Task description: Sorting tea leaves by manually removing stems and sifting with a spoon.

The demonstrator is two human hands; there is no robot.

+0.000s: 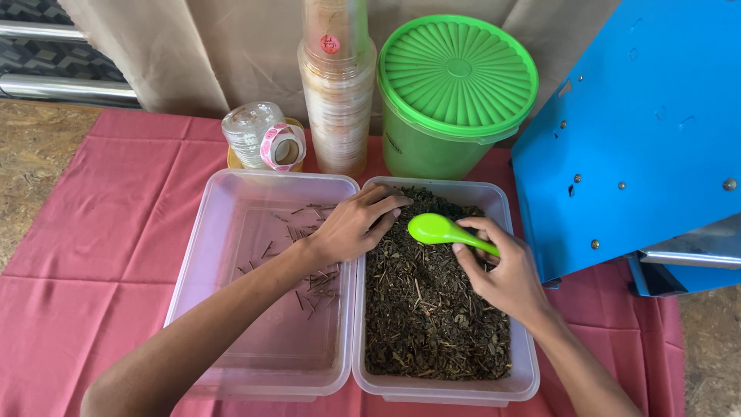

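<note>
Dried leaves [432, 309], centre frame: your left hand [356, 224] picks stems with pinched fingers; your right hand [505, 274] grips the green spoon [444, 230]. Next, drop stems carefully into the left tub [231, 201].

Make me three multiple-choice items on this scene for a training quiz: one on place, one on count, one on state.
1. Where does the green plastic spoon sit?
A over the right clear tub of dried leaves
B on the red cloth
C inside the bucket

2. How many clear tubs are there?
A one
B two
C three

3. The green lidded bucket is:
A open
B closed
C tipped over

Answers: 1 A, the right hand holds it there; 2 B, side by side; 3 B, the lid is on.
</note>
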